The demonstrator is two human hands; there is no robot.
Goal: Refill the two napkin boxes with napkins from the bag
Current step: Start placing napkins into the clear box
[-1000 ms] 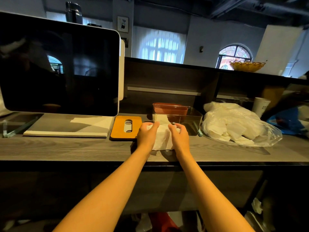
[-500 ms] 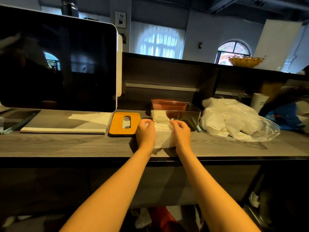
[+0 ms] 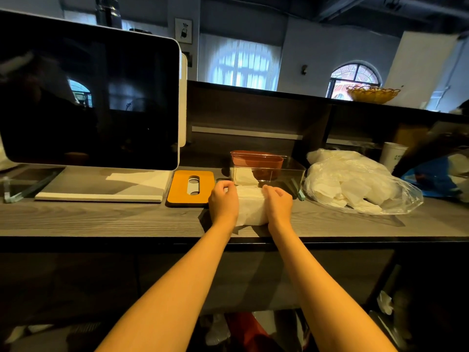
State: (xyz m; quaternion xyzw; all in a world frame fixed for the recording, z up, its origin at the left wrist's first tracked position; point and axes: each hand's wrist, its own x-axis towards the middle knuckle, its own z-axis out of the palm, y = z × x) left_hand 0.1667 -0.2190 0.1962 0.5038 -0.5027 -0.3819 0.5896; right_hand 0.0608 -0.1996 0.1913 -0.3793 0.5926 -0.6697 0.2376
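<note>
Left hand (image 3: 223,200) and right hand (image 3: 278,205), fingers curled, grip a napkin stack (image 3: 251,207) from either side on the counter (image 3: 101,219).

The grey wood-grain worktop (image 3: 101,219) carries a napkin stack (image 3: 251,209) between my hands, an orange slotted lid (image 3: 190,188) just left of my left hand (image 3: 223,201), a clear napkin box (image 3: 269,171) beyond, and a napkin bag (image 3: 355,184) right of my right hand (image 3: 279,205).
</note>
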